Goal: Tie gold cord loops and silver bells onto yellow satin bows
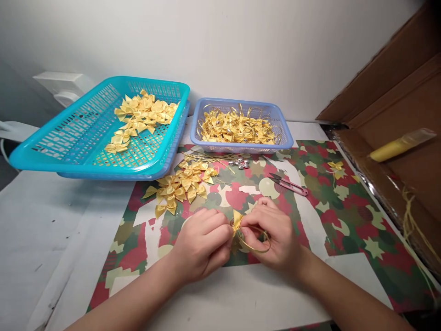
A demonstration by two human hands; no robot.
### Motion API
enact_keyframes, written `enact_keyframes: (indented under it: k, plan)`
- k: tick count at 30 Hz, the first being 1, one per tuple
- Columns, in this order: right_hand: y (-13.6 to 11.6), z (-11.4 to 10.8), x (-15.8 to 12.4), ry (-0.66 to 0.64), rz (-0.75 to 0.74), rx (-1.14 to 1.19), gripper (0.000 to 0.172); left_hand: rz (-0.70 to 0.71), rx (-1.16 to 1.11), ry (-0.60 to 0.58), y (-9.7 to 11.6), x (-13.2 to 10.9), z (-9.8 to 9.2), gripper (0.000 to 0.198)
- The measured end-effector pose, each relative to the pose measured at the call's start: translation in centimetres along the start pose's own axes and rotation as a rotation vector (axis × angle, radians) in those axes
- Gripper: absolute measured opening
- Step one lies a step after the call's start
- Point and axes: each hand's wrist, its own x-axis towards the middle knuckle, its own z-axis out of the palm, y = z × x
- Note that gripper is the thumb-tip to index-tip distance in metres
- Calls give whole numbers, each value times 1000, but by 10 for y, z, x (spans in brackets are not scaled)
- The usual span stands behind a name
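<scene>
Near the middle of the patterned sheet, a yellow ribbon bow (237, 219) is held between my two hands. A gold cord loop (265, 247) hangs from it across the fingers on the right. My left hand (206, 241) is closed at the bow's left side, its fingertips partly hidden. My right hand (272, 232) pinches the bow and cord between thumb and forefinger. Loose yellow bows (186, 180) lie in a pile beyond my left hand. Gold cord pieces (217, 157) and small silver bells (240, 163) are behind them. Pink-handled snips (289, 185) lie beyond my right hand.
A teal basket (44, 156) with yellow bows stands at the back left, stacked on a blue one. A blue basket (241, 147) at the back centre holds bows with gold loops. On the right are a cardboard box (389, 115) and a yellow tube (401, 144).
</scene>
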Motion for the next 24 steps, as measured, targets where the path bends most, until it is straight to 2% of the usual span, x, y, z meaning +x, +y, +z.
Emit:
enact_keyframes:
  k: [13,19,24]
  plan:
    - [-2,0,1,8,-20,1,7,14,4,15,2,4,-2,18]
    - [-4,2,2,24,4,-50,16,32,52,18,3,4,-3,19]
    - [-7,4,0,47,16,-81,17,-65,79,65,3,4,-1,18]
